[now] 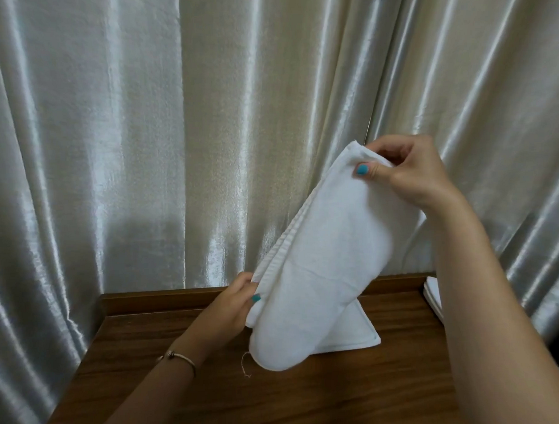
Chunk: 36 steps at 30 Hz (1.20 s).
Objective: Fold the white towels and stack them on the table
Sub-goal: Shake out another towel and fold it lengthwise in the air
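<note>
Plush doubled towel point(328, 246) (pinched) — oblong

The soft terry towel point(331, 233) held up in the air is plain white, with a ribbed band of fine woven lines along one edge. A loose off-white thread point(245, 364) hangs from its lower hem. The flat wooden table point(295, 398) is warm reddish brown with darker streaked grain. The shiny satin curtain point(116, 108) is pale silver-cream, unpatterned. Both thumbnails wear teal polish point(362, 169). The thin wrist bangle point(182, 360) is silver-coloured.
</note>
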Available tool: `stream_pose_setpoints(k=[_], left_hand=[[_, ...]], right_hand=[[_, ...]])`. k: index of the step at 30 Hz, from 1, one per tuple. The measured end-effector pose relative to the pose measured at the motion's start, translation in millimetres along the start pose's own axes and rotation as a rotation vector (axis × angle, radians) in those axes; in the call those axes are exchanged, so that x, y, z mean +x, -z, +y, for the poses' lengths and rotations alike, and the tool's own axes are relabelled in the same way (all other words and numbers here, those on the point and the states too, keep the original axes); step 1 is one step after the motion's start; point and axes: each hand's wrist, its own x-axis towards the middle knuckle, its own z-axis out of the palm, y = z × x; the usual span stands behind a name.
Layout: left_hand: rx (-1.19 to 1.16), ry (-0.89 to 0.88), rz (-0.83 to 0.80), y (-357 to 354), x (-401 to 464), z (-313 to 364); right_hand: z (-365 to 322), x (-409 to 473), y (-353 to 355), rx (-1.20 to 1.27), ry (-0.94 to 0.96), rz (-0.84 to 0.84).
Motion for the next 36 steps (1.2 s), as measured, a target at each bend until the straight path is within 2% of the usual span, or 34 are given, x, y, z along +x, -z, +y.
stream_pose_setpoints(k=[4, 7, 11, 14, 16, 19, 24, 30, 36], left_hand=[[-0.085, 0.036, -0.040, -0.4, 0.4, -0.4], [-0.003, 0.057, -0.108, -2.2, -0.5, -1.2], [0.037, 0.016, -0.109, -6.0, 0.9, -0.7], [0.035, 0.098, -0.167, -11.6, 5.5, 1.9], [-0.019, 0.189, -0.132, -15.5, 10.4, 6.9], [-0.080, 0.204, -0.037, -17.8, 17.8, 10.0], [0.055, 0.157, 0.051, -16.9, 12.5, -2.4], [-0.172, 0.029, -0.085, -18.3, 4.2, -6.3], [-0.286, 0.075, -0.019, -23.2, 2.3, 5.4]], right_hand=[[0.3, 0.2, 1.1, -0.016, 0.004, 0.009], [-0.6, 0.3, 2.5, -0.036, 0.009, 0.008], [-2.0, -0.3, 2.1, -0.034, 0.015, 0.012], [-3.4, -0.4, 0.9, -0.025, 0.013, 0.007], [-4.8, -0.6, 0.1, -0.019, 0.018, 0.000], [-5.0, -1.5, 1.1, -0.013, 0.028, 0.003], [-3.4, -1.8, 6.4, -0.011, 0.031, 0.020], [-4.3, -2.1, 10.7, 0.047, 0.065, 0.017], [-4.4, -1.9, 12.0, 0.062, 0.077, 0.003]])
